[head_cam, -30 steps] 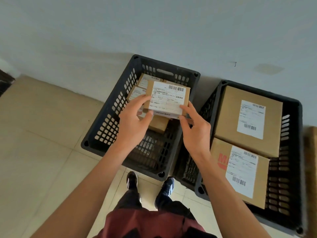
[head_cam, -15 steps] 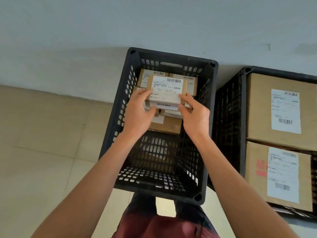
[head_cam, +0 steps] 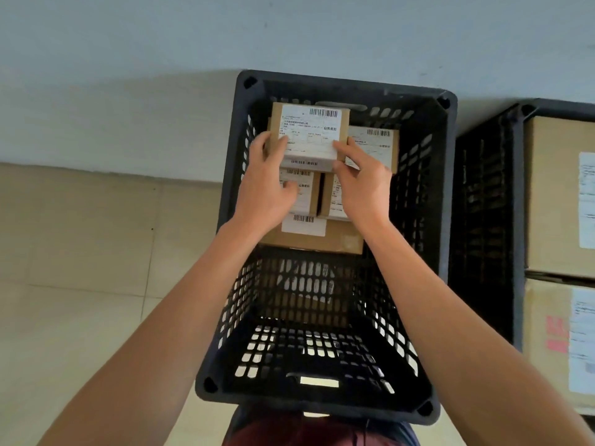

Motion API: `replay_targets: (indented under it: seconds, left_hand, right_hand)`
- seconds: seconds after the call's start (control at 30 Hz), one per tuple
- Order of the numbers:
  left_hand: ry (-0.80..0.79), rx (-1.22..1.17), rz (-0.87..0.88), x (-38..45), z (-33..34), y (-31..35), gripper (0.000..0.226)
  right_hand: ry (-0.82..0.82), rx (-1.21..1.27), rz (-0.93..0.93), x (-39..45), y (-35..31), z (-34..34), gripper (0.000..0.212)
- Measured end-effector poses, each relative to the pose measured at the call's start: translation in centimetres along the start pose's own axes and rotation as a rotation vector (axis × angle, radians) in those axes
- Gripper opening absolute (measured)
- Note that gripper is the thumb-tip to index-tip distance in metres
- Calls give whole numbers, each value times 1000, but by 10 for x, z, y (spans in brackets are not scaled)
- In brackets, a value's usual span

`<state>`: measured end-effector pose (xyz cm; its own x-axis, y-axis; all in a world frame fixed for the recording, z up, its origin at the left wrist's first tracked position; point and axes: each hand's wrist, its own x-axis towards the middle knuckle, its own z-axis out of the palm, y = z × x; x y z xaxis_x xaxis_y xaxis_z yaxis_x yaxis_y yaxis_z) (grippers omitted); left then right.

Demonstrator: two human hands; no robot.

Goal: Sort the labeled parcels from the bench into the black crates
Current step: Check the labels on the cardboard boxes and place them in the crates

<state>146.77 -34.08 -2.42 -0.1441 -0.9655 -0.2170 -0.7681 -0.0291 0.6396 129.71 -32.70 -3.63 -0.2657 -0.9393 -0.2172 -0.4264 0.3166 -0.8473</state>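
A small brown parcel [head_cam: 309, 132] with a white barcode label is gripped from both sides inside the left black crate [head_cam: 322, 403], at its far end. My left hand [head_cam: 267, 188] holds its left edge and my right hand [head_cam: 362, 185] holds its right edge. Under and beside it lie several other small labeled parcels [head_cam: 375, 144], and a larger flat box [head_cam: 315, 238] rests beneath them. The near half of this crate's perforated floor is bare.
A second black crate [head_cam: 486, 220] stands to the right, against the wall, and holds two large labeled boxes [head_cam: 560, 194]. A grey wall runs behind both crates. Beige floor tiles spread to the left.
Both hands have carried the small parcel farther into the left crate, toward its far wall. The view has tilted down over the crate, and the right crate has slid to the frame's edge.
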Motion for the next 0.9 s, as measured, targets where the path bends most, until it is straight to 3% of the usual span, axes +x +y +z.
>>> replay_targets:
  seconds: [0.47,0.63,0.9]
  left_hand:
    - [-131,303,-97,24,-9,14,87]
    - [26,419,114,12,-7,6,69]
    - [-3,506,175,6,-6,-3,78]
  right_hand:
    - [29,-33,-151,14,1,19,39]
    - [-4,-71,-190,17,2,19,40]
    - [-75,-500,-496,4,8,22,56]
